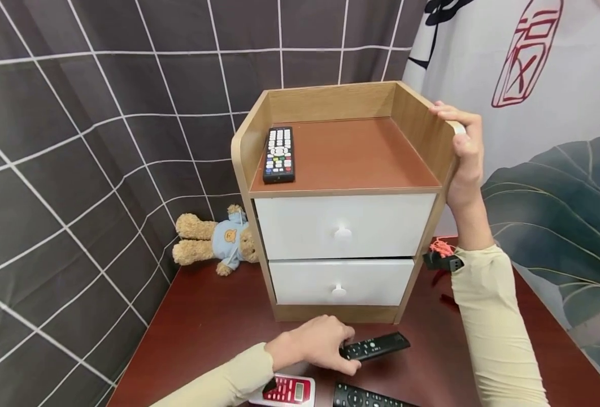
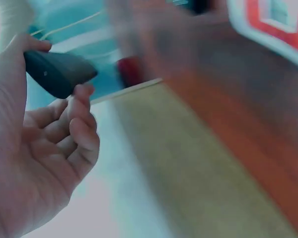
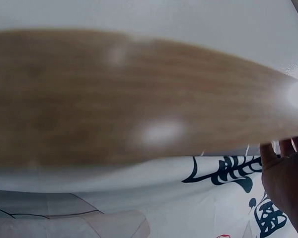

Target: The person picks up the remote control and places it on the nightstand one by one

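A slim black plastic remote control with small pale buttons (image 1: 376,346) is held by the left hand (image 1: 322,342) at the lower centre of the frame, in front of a wood-panelled cabinet with two white drawers and an open brown top (image 1: 333,105). One end is pinched between thumb and fingers, and the free end is pointed to the right; whether the underside is clear of the dark red tabletop (image 1: 203,328) cannot be told. The edge of the cabinet's right side wall, at the upper right, is gripped by the right hand (image 1: 465,152), with fingers laid over the rim.

The step in hand is judged to be the picking up of this remote while the cabinet is steadied. A black remote with white and coloured buttons (image 1: 279,154) is seen on the open top, near its left wall. If that top is to be reached, a firm pinch and a lift past the drawer knobs seem to be called for. At the bottom edge, a red-and-white calculator (image 1: 292,390) is overlapped in view by the left sleeve, and another black remote (image 1: 366,397) is partly cut off; care is needed so that neither is brushed.
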The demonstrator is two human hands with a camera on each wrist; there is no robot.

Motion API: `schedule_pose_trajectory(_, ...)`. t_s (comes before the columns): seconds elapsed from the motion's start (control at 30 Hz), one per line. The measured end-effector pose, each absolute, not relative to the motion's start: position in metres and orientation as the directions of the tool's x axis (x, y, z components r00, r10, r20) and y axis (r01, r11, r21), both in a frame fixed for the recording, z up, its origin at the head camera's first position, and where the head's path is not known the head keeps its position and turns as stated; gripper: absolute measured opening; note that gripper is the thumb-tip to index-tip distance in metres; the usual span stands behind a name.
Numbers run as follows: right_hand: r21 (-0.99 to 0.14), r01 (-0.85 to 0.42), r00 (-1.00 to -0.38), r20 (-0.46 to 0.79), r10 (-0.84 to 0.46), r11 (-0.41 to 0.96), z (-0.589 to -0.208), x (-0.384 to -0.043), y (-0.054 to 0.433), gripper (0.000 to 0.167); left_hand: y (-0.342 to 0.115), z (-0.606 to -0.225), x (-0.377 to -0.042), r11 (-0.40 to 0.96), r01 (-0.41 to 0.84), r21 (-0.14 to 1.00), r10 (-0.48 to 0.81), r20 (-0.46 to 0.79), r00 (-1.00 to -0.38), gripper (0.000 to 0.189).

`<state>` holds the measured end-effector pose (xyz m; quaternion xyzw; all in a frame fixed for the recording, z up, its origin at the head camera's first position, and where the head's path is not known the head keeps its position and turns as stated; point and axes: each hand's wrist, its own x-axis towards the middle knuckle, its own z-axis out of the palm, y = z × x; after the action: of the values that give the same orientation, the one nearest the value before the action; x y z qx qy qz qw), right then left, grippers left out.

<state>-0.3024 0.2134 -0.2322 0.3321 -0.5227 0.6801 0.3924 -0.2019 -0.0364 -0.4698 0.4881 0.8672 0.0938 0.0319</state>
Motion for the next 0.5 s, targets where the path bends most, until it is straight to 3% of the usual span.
schedule_pose_trajectory(0.3,-0.450,-0.884,-0.468,0.859,0.208,-0.128,-0.231,-0.304,0.216,0.032,-0.088,-0.367,-0.185,0.462,0.678,0.572,0.838,-0.029,-0.545,0.020)
schedule_pose_trajectory(0.37,-0.449,-0.883,-0.470,0.855,0.221,-0.140,-0.231,-0.304,0.216,0.031,-0.097,-0.343,-0.181,0.461,0.656,0.598,0.824,-0.014,-0.566,0.016)
schedule_pose_trajectory(0.5,-0.442,-0.882,-0.470,0.850,0.239,-0.163,-0.233,-0.306,0.213,0.031,-0.110,-0.292,-0.173,0.462,0.712,0.528,0.785,0.130,-0.606,0.013)
